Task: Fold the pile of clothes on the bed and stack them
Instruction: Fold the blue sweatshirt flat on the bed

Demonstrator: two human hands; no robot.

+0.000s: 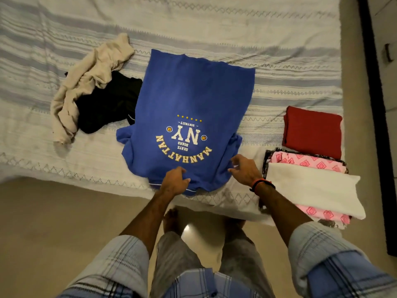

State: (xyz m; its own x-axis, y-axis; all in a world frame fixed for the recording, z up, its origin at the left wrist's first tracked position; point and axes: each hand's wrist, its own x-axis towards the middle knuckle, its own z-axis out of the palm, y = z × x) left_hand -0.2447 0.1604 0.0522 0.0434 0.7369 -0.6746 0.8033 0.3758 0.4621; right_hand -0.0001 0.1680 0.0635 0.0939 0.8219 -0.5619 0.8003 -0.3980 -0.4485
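Observation:
A blue T-shirt (189, 100) with a yellow and white print lies flat on the bed, its collar end toward me. My left hand (175, 181) grips the shirt's near edge with curled fingers. My right hand (245, 167) hovers at the shirt's near right corner, fingers loosely bent, touching the cloth lightly or just above it. To the left lies an unfolded pile: a beige garment (86, 82) over a black garment (107, 102). On the right sit folded pieces: a red one (312, 132), a pink patterned one (307, 161) and a white one (313, 188) on top of it.
The bed (193, 24) has a white and grey striped cover; its near edge runs across the middle of the view. Tiled floor (53, 222) and my feet lie below. A dark strip and cabinet door (384, 61) stand at the right.

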